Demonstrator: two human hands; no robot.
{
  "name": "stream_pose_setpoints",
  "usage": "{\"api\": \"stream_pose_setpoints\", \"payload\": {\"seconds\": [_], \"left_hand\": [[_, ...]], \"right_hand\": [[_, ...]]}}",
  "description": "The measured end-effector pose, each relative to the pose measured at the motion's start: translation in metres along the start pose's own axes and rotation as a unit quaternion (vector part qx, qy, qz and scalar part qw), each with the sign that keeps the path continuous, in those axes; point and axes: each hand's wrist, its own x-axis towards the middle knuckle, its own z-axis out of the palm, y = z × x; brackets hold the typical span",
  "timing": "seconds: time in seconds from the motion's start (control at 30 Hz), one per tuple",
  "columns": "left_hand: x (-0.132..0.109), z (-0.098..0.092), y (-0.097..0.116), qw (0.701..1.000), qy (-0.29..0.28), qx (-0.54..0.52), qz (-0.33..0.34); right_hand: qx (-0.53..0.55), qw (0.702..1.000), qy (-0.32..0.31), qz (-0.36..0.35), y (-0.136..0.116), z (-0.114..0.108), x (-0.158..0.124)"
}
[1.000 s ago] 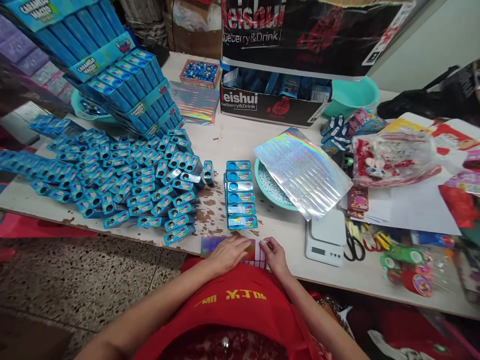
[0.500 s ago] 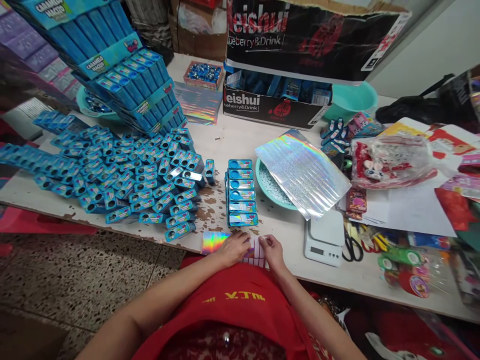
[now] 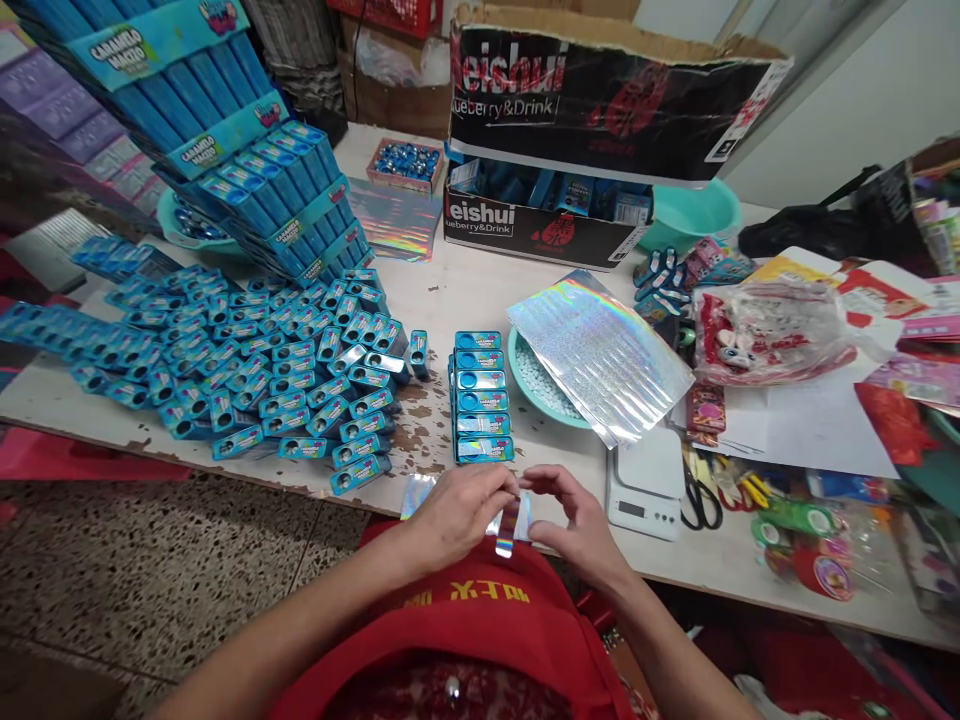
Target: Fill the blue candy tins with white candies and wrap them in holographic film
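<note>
My left hand (image 3: 465, 510) pinches a small shiny holographic sticker strip (image 3: 505, 540), which hangs down below its fingertips. Close on the right is my right hand (image 3: 576, 520), its fingers curved and the thumb apart, with nothing visible between them. Under both hands a holographic sticker sheet (image 3: 415, 494) lies at the table's front edge, mostly covered. Just beyond the hands stands a row of several small blue boxes (image 3: 482, 425) with printed tops; shiny strips lie across some of them.
Many blue boxes (image 3: 285, 400) crowd the left, below stacked display trays (image 3: 202, 150). A teal bowl (image 3: 525, 385) of white beads sits under another holographic sheet (image 3: 607, 360). A white scale (image 3: 645, 490), scissors (image 3: 703, 495) and a black carton (image 3: 540, 225) stand around.
My hands have lifted slightly from the sheet, and a strip now hangs from my left fingers. My right hand has gone from a pinch to parted fingers. The view has shifted slightly.
</note>
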Motion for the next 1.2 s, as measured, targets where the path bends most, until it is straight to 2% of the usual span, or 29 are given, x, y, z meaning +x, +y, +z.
{"api": "stream_pose_setpoints", "payload": {"seconds": [0.07,0.13,0.17,0.23,0.27,0.3,0.37,0.43,0.5,0.57,0.7,0.8,0.9,1.03,1.2], "left_hand": [[0.0,-0.009,0.0,0.998,-0.003,0.053,0.037],[-0.002,-0.014,-0.001,0.994,0.035,0.09,0.047],[-0.005,-0.015,-0.001,0.992,0.084,0.09,0.031],[-0.012,-0.016,-0.003,0.979,0.198,0.028,-0.044],[-0.015,-0.014,-0.003,0.968,0.233,-0.03,-0.087],[-0.017,-0.012,-0.004,0.956,0.245,-0.098,-0.126],[-0.019,-0.006,-0.007,0.935,0.215,-0.222,-0.174],[-0.016,0.001,-0.012,0.914,0.186,-0.3,-0.202],[-0.012,0.005,-0.018,0.896,0.186,-0.333,-0.228],[-0.008,0.003,-0.025,0.891,0.188,-0.336,-0.239],[0.0,-0.014,-0.042,0.918,0.179,-0.269,-0.23],[0.011,-0.03,-0.056,0.947,0.159,-0.189,-0.205],[0.027,-0.04,-0.069,0.961,0.16,-0.143,-0.177],[0.043,-0.043,-0.083,0.969,0.171,-0.081,-0.156],[0.05,-0.04,-0.088,0.973,0.167,-0.042,-0.156]], "right_hand": [[-0.019,0.999,-0.04,-0.013,-0.021,0.009,0.005],[-0.004,0.998,-0.06,-0.014,-0.031,0.02,0.012],[0.013,0.998,-0.061,-0.011,-0.033,0.025,0.016],[0.06,0.998,-0.032,-0.003,-0.033,0.032,0.021],[0.085,0.996,-0.004,0.0,-0.033,0.036,0.023],[0.107,0.994,0.027,0.002,-0.033,0.039,0.025],[0.143,0.987,0.066,0.004,-0.033,0.045,0.027],[0.164,0.983,0.081,0.005,-0.033,0.05,0.028],[0.164,0.983,0.086,0.007,-0.033,0.055,0.03],[0.134,0.987,0.094,0.003,-0.032,0.057,0.033],[-0.005,0.991,0.128,-0.05,-0.027,0.053,0.045],[-0.105,0.981,0.136,-0.089,-0.024,0.048,0.063],[-0.166,0.972,0.137,-0.097,-0.023,0.044,0.084],[-0.218,0.963,0.136,-0.08,-0.024,0.042,0.104],[-0.244,0.956,0.144,-0.076,-0.024,0.045,0.112]]}}
